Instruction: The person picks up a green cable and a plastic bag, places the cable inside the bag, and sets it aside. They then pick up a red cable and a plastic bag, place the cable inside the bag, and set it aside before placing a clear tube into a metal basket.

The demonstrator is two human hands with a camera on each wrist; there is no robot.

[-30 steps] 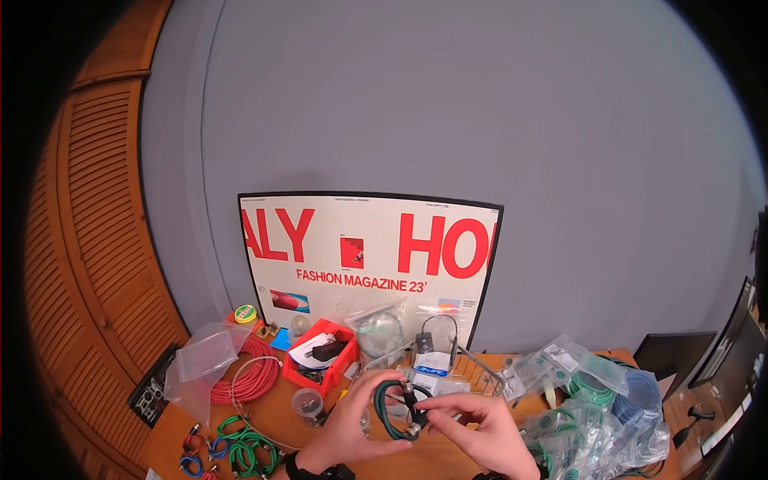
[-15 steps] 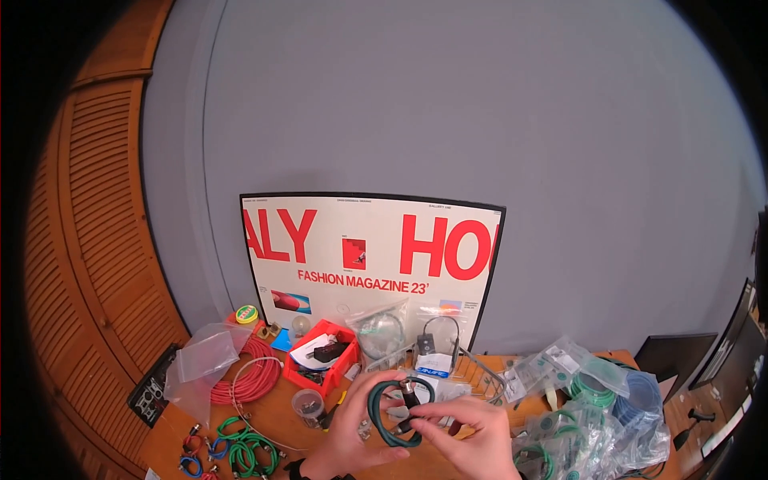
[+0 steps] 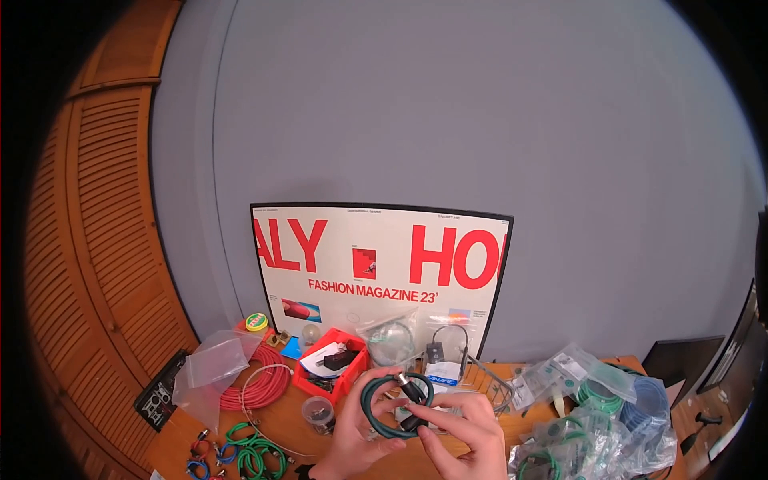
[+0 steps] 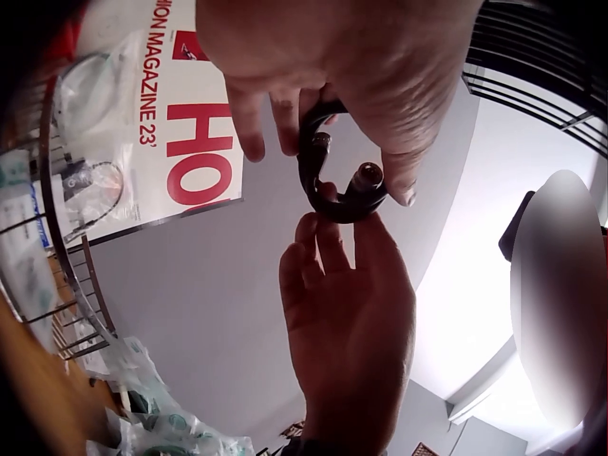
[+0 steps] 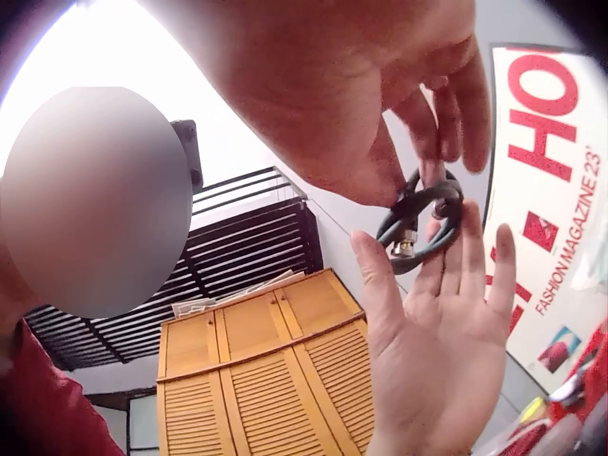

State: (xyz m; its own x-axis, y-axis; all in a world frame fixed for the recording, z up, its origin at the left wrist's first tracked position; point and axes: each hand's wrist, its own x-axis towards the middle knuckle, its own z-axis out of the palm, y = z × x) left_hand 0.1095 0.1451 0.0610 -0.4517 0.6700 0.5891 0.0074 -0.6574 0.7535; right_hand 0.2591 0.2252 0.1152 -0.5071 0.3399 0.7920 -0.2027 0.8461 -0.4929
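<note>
A dark green cable (image 3: pixel 370 418), coiled in a small ring with metal-ended connectors, is held up between both hands above the table. My left hand (image 3: pixel 352 436) grips the ring's left side between thumb and fingers. At the lower right of the ring, my right hand (image 3: pixel 468 436) pinches a black connector end. The left wrist view shows the coil (image 4: pixel 309 171) with one connector (image 4: pixel 367 177) facing the camera. In the right wrist view the loops (image 5: pixel 446 233) cross each other, and a shiny metal connector tip (image 5: pixel 405 249) lies inside them.
A red bin (image 3: pixel 362 374) and a clear round tub (image 3: pixel 318 412) stand behind the left hand. Red cable (image 3: pixel 268 384) and green cables (image 3: pixel 254 458) lie left. Bagged cables (image 3: pixel 588 436) are piled right. A wire rack (image 3: pixel 498 390) and a poster (image 3: pixel 384 248) are behind.
The coil has turned to face the head camera more fully, and the right hand's fingers have shifted on the black connector. The head view has shifted slightly.
</note>
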